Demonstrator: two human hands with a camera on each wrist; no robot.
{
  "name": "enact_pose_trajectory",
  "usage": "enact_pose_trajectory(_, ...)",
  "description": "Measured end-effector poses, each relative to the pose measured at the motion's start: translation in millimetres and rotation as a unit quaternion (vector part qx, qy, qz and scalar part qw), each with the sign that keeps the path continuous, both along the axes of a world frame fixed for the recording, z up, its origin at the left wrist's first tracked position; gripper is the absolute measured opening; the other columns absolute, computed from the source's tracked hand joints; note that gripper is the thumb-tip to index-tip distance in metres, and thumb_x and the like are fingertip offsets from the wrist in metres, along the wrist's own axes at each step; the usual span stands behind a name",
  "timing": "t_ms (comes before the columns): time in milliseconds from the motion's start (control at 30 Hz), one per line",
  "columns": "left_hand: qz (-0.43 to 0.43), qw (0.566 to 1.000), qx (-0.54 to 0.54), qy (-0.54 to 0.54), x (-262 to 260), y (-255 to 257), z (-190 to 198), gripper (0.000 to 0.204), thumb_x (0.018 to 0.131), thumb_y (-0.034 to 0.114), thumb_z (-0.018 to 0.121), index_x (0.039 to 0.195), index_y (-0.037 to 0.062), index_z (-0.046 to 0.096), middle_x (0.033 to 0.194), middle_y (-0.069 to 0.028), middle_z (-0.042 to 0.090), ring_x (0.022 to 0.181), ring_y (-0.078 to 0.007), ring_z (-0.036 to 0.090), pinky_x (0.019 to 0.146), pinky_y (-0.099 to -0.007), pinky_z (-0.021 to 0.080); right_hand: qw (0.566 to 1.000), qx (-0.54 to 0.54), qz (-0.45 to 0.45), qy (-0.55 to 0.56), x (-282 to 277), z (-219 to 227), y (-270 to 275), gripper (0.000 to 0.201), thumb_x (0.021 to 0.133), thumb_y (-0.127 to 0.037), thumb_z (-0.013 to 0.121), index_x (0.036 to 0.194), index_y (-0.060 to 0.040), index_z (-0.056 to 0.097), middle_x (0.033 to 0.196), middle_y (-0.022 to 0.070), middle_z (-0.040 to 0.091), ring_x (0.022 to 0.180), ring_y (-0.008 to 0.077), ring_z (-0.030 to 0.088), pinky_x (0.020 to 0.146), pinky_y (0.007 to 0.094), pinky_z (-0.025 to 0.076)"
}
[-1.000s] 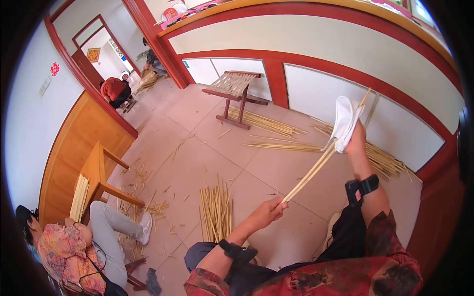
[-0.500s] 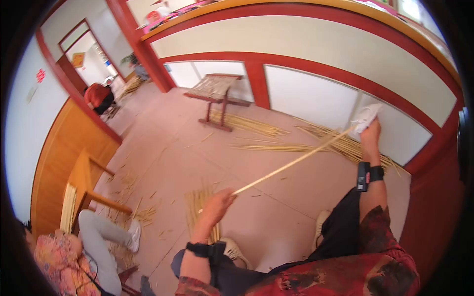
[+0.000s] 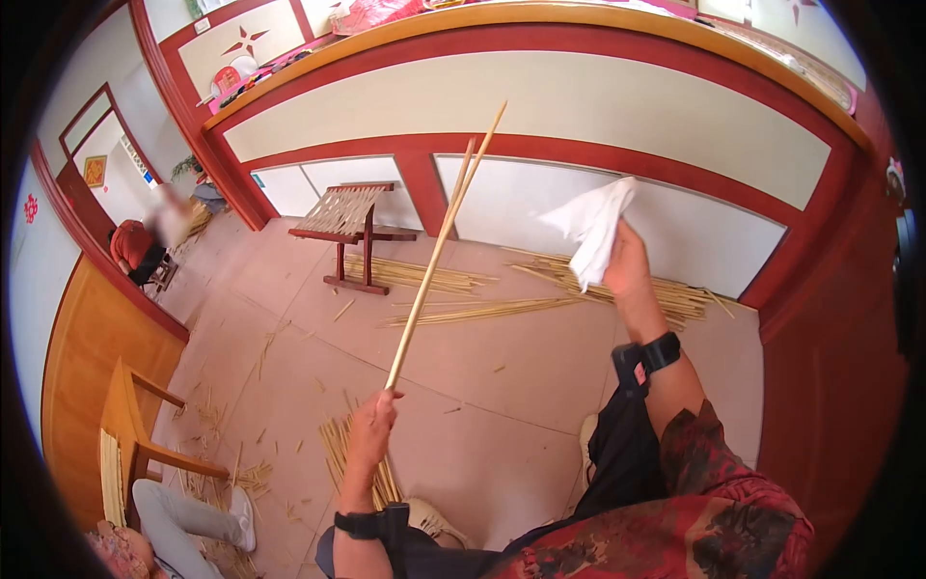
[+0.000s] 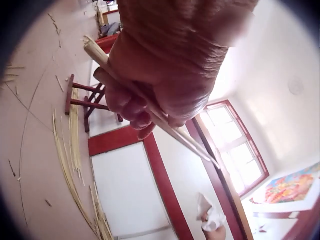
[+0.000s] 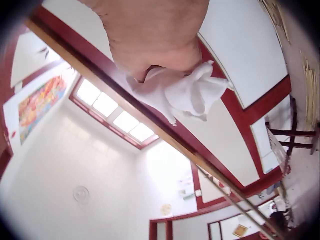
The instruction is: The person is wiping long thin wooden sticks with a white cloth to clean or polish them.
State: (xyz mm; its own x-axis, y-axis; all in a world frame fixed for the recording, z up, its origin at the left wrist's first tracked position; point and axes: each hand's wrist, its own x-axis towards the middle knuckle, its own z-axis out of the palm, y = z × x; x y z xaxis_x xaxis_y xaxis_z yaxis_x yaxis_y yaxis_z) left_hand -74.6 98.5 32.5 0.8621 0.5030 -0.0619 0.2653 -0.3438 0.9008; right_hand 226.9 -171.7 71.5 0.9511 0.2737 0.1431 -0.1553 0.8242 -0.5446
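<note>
My left hand [image 3: 370,432] grips two long pale-yellow sticks [image 3: 431,275] near their lower ends, and they slant up and away to the right. In the left wrist view the sticks [image 4: 177,134] run through the curled fingers, and their near ends stick out past the hand. Off to the right, my right hand [image 3: 629,261] holds a crumpled white cloth [image 3: 590,224], apart from the sticks. The right wrist view shows the cloth [image 5: 195,95] bunched under the fingers, with loose folds hanging out.
A bundle of sticks [image 3: 359,461] lies by my left foot. More sticks [image 3: 632,286] lie along the white-panelled counter [image 3: 540,101]. A woven-top stool [image 3: 349,214] stands before it. Scraps litter the floor near a wooden bench [image 3: 145,434], with a seated person's leg [image 3: 183,507] beside it.
The cloth was around the sticks one second ago; now the two are apart. The left hand has swung the sticks upright and leftward. The right hand has moved left in view with the cloth.
</note>
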Motion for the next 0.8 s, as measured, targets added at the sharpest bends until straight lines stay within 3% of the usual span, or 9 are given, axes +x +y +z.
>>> enact_pose_trajectory(167,-0.022,0.988,-0.141,-0.067,21,-37,29,0.032,0.088,0.029,0.039,0.096,0.0013,0.053,0.059,0.0039,0.039,0.051,-0.0038,0.035,0.046,-0.0186,0.03,0.976,-0.02,0.217,-0.02,-60,-13,48,0.036,0.085,-0.028,0.043,0.112,-0.0048,0.044,0.107,0.0076,0.052,0.098,0.0199,0.05,0.087,0.0352,0.039)
enact_pose_trajectory(333,-0.04,0.977,-0.179,-0.112,41,-62,9,0.023,0.087,0.018,0.042,0.098,0.0009,0.053,0.066,0.0028,0.044,0.057,-0.0045,0.04,0.05,-0.0183,0.035,0.933,-0.063,0.353,0.007,-128,-37,90,0.038,0.083,-0.028,0.05,0.112,-0.0048,0.043,0.103,0.0047,0.053,0.095,0.016,0.051,0.084,0.0306,0.041)
enact_pose_trajectory(400,-0.027,0.989,-0.059,-0.136,49,-72,-1,0.019,0.085,0.012,0.044,0.098,0.0003,0.052,0.071,0.0001,0.05,0.065,-0.0067,0.046,0.057,-0.0203,0.04,0.945,-0.072,0.318,0.0,-149,-37,99,0.037,0.083,-0.027,0.05,0.111,-0.0044,0.044,0.102,0.0049,0.054,0.093,0.0155,0.051,0.083,0.0297,0.041)
enact_pose_trajectory(433,-0.052,0.982,0.03,-0.177,53,-71,-9,0.017,0.085,0.013,0.044,0.095,0.0018,0.051,0.069,-0.0048,0.052,0.056,-0.0096,0.048,0.048,-0.0213,0.04,0.957,-0.077,0.278,-0.009,-155,-37,102,0.035,0.083,-0.025,0.05,0.11,-0.004,0.044,0.101,0.0051,0.054,0.092,0.0149,0.052,0.082,0.0288,0.041)
enact_pose_trajectory(467,-0.053,0.982,0.029,-0.177,52,-75,-13,0.017,0.085,0.013,0.044,0.095,0.0018,0.051,0.069,-0.0048,0.052,0.056,-0.0096,0.048,0.048,-0.0213,0.04,0.958,-0.079,0.277,-0.009,-157,-39,104,0.035,0.083,-0.025,0.05,0.11,-0.004,0.044,0.101,0.0051,0.054,0.092,0.0149,0.052,0.082,0.0288,0.041)
enact_pose_trajectory(533,-0.046,0.988,-0.093,-0.113,51,-88,-5,0.018,0.085,0.012,0.041,0.096,0.0013,0.051,0.069,-0.0062,0.053,0.053,-0.0104,0.049,0.043,-0.0217,0.039,0.962,-0.138,0.235,-0.03,-156,-46,107,0.026,0.085,-0.021,0.047,0.104,-0.004,0.046,0.095,0.0047,0.054,0.087,0.013,0.052,0.077,0.0268,0.042)
enact_pose_trajectory(600,-0.071,0.987,-0.071,-0.127,51,-90,-13,0.021,0.086,0.011,0.038,0.099,0.0015,0.051,0.066,-0.0059,0.053,0.05,-0.0101,0.049,0.04,-0.0227,0.038,0.964,-0.161,0.21,-0.016,-158,-55,110,0.021,0.085,-0.02,0.046,0.1,-0.0043,0.046,0.093,0.0041,0.053,0.084,0.0119,0.051,0.075,0.0259,0.042)
enact_pose_trajectory(667,-0.081,0.974,-0.21,-0.03,49,-92,-3,0.021,0.083,0.007,0.042,0.101,0.0012,0.052,0.071,-0.0012,0.053,0.06,-0.0095,0.05,0.053,-0.0235,0.041,0.966,-0.184,0.183,-0.003,-159,-58,112,0.018,0.086,-0.018,0.044,0.096,-0.0047,0.047,0.09,0.0035,0.053,0.082,0.0108,0.051,0.073,0.025,0.042)
enact_pose_trajectory(800,-0.063,0.972,-0.227,-0.019,49,-99,-16,0.017,0.084,0.008,0.041,0.094,0.0026,0.053,0.067,-0.0004,0.051,0.052,-0.0064,0.044,0.046,-0.0207,0.036,0.976,-0.168,0.134,0.038,-144,-36,109,0.014,0.087,-0.017,0.041,0.093,-0.0059,0.047,0.076,0.0027,0.051,0.069,0.0123,0.051,0.062,0.0263,0.045)
